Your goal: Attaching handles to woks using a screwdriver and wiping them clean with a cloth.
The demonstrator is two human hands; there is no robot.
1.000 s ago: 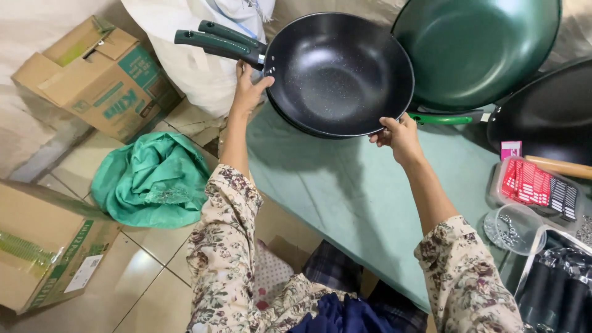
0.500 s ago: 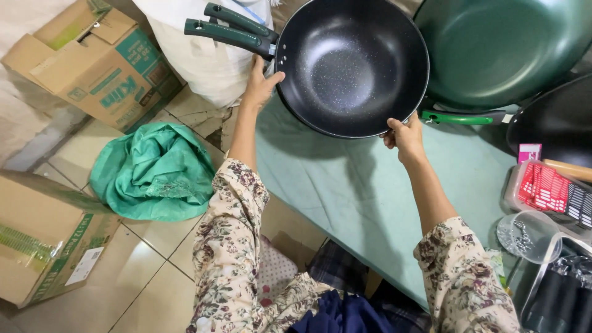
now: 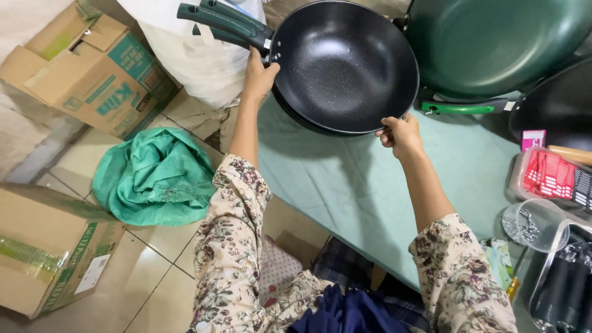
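Cream floral-print long sleeves (image 3: 229, 246), bare forearms.

A stack of black speckled pans (image 3: 342, 65) is held above a pale green table (image 3: 345, 185). Its rim is gripped by the left hand (image 3: 259, 74) near the dark green handles (image 3: 225, 21) and by the right hand (image 3: 402, 134) at the near edge.

- A table (image 3: 345, 185), covered with a pale green cloth, is seen at centre and right.
- On its right edge are set a clear box of red packets (image 3: 552, 176) and a small clear cup (image 3: 533, 223).
- A tiled floor (image 3: 148, 277) carries two cardboard boxes (image 3: 92, 74) (image 3: 49, 253), a crumpled green cloth (image 3: 157, 179) and a white sack (image 3: 197, 55).
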